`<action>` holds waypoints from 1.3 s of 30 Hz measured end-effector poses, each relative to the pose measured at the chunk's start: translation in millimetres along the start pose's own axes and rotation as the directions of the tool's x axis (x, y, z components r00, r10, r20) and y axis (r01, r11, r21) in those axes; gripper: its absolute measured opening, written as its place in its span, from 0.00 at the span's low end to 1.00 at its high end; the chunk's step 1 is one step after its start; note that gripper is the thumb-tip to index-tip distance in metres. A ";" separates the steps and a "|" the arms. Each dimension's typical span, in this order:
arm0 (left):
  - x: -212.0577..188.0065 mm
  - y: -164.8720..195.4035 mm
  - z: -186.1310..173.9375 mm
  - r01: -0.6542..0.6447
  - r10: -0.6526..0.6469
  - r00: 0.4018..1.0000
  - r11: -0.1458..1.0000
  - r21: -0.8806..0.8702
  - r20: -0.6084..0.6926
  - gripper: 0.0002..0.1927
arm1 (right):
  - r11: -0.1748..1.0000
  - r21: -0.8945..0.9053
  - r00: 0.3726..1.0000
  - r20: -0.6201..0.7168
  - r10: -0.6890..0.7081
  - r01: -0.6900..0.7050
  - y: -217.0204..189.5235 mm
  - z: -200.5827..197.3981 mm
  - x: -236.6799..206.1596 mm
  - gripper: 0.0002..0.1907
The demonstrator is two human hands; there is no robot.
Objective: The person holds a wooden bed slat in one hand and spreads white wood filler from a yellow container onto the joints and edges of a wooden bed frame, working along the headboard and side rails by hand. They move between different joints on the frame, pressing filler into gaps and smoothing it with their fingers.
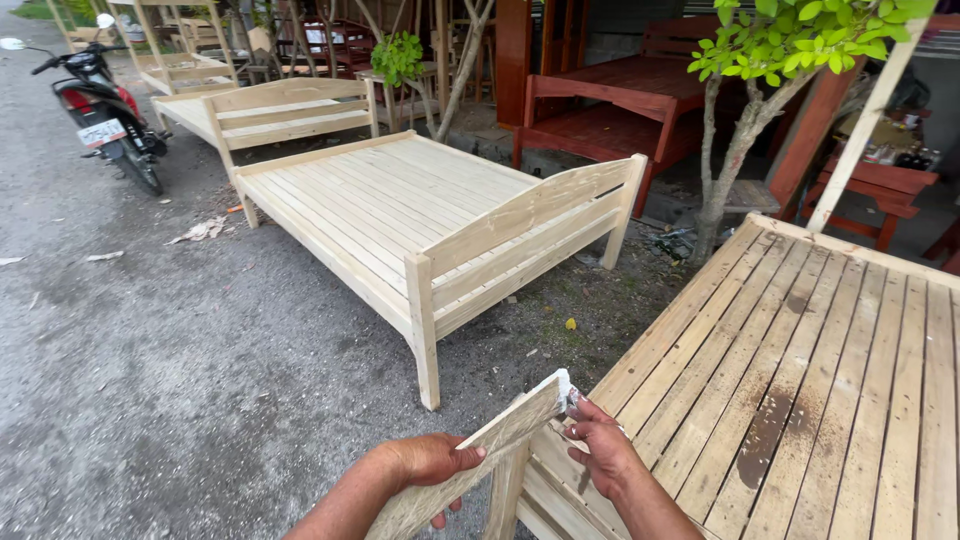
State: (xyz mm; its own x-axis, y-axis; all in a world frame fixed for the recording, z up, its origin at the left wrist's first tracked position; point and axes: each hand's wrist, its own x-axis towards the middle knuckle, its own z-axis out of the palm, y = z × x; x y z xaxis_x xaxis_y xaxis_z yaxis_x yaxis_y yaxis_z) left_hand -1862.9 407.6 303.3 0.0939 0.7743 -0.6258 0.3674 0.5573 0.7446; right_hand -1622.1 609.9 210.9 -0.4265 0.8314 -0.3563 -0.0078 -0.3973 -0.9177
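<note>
While outdoors, slatted bed frame (800, 380) underhand

A slatted bed frame (800, 380) lies at the right, a second bed frame (420, 215) ahead to its left. Behind that stands a third bed frame (270, 110), with a motorcycle (105, 110) to its left.

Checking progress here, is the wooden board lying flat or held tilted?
Tilted: the board slants upward, left hand gripping it, right hand at its top end.
</note>
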 end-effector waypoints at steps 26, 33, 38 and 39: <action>58.5 -11.2 -258.5 -0.011 -0.047 0.974 0.968 0.252 0.224 0.34 | 0.970 0.022 0.912 -0.337 0.235 -0.242 62.8 123.2 63.0 0.30; 86.3 -6.9 -268.7 0.055 -0.112 0.972 0.962 0.267 0.204 0.34 | 0.941 -0.115 0.897 -0.356 0.261 -0.319 65.7 124.1 87.6 0.32; 101.5 -6.5 -270.2 0.074 -0.124 0.971 0.969 0.234 0.205 0.35 | 0.922 -0.240 0.879 -0.444 0.175 -0.305 81.0 124.0 103.1 0.34; 103.8 -6.5 -270.1 0.073 -0.124 0.969 0.971 0.230 0.214 0.35 | 0.919 -0.255 0.870 -0.469 0.153 -0.300 84.8 125.8 105.7 0.34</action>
State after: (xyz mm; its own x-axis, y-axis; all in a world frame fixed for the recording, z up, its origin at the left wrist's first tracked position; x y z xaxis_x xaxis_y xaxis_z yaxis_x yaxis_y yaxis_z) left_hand -2105.4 565.3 296.2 0.2437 0.6172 -0.7481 0.5760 0.5285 0.6236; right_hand -1781.7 615.2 117.6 0.0518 0.8444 -0.5332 0.3517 -0.5152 -0.7816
